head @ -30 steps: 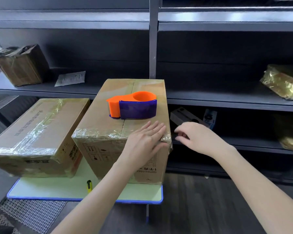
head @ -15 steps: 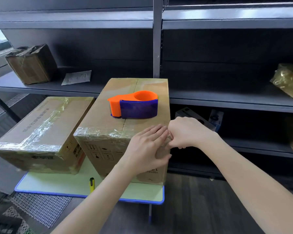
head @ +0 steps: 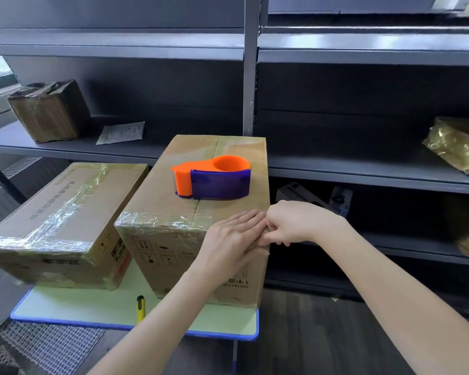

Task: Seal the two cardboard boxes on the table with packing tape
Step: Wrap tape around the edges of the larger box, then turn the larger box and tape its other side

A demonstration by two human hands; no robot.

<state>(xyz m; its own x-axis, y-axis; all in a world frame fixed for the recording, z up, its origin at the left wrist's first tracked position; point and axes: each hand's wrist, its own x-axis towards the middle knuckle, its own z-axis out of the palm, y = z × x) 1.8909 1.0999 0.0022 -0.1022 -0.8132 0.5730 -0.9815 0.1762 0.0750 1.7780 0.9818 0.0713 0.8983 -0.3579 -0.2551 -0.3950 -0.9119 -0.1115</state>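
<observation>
My left hand (head: 228,239) lies flat on the near right corner of the stiff cardboard box (head: 173,255) while my right hand (head: 290,223), touching it, pinches the thin, clingy tape (head: 160,220), probably best held by its loose end; the dispenser (head: 211,180) sits just beyond both.

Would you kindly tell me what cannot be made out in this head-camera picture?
- Head view: the taller box's near right corner, covered by the left hand and right hand.
- Whether the right hand's curled fingers pinch tape: hidden.
- Tape remaining: the dispenser's purple cover hides the roll.
- Box's side print: partly covered, too small.
</observation>
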